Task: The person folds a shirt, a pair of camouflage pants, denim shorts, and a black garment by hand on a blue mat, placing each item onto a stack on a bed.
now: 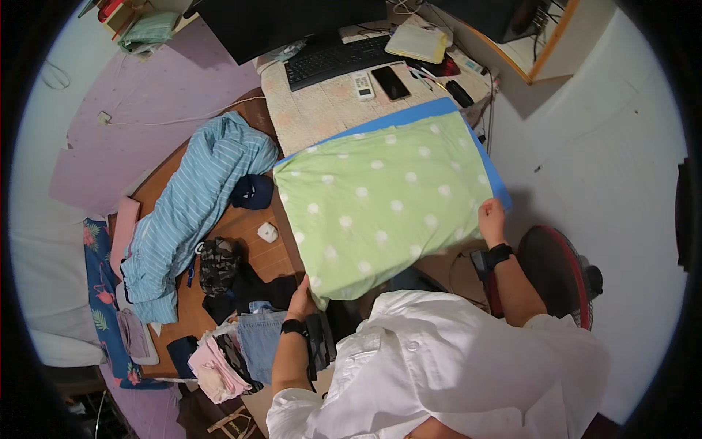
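A light green cloth with white dots (380, 197) lies spread out in front of me, over the front of the desk. A blue layer (431, 110) shows from under it along the far and right edges; its kind is not clear. My left hand (300, 298) is closed on the cloth's near left corner. At the right edge, near the close corner, my right hand (491, 219) pinches the cloth, with the fingers curled in. The cloth between the hands looks mostly flat, and its near edge hangs toward my body.
Behind the cloth, the desk (292, 117) holds a black keyboard (336, 62), a phone (390, 83) and a white remote (362, 85). On the wooden surface to the left lie a striped blue quilt (197, 197), a dark cap (252, 192) and folded clothes (259, 344). A round fan (552, 271) stands at right.
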A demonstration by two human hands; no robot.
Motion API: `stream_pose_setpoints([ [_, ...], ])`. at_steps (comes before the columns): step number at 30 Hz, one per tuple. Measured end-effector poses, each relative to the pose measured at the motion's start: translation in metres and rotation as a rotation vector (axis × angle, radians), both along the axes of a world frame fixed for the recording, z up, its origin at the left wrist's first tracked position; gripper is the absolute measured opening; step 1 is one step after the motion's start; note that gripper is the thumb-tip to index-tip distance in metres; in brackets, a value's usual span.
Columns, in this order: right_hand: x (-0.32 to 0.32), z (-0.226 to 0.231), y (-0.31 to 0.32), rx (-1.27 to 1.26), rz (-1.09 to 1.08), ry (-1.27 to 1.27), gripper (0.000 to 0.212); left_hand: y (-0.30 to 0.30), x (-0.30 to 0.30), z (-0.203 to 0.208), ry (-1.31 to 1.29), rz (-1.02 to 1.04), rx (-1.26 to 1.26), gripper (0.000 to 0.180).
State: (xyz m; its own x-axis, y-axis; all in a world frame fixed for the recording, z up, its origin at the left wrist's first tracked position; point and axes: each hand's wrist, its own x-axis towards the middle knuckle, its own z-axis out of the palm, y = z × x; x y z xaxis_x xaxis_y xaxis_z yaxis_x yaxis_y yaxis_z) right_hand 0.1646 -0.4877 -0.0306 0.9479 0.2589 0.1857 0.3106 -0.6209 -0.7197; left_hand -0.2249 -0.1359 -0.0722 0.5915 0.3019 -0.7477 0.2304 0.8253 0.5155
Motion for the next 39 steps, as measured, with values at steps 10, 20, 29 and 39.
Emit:
stream_pose_setpoints([
  [10, -0.020, -0.103, -0.072, 0.226, -0.336, 0.680, 0.062, -0.033, -0.058, -0.001, 0.035, -0.049, 0.063, 0.035],
  [20, -0.018, -0.046, -0.070, 0.836, -0.431, 1.179, 0.030, -0.044, -0.046, 0.076, 0.112, 0.060, 0.361, 0.012],
  [29, 0.008, -0.020, -0.081, 0.607, -0.394, 0.872, 0.020, -0.030, -0.052, 0.080, 0.093, 0.202, 0.553, 0.012],
  [39, -0.031, 0.081, -0.061, 0.254, -0.090, 0.654, 0.022, -0.013, -0.039, 0.123, 0.153, -0.076, 1.013, 0.006],
])
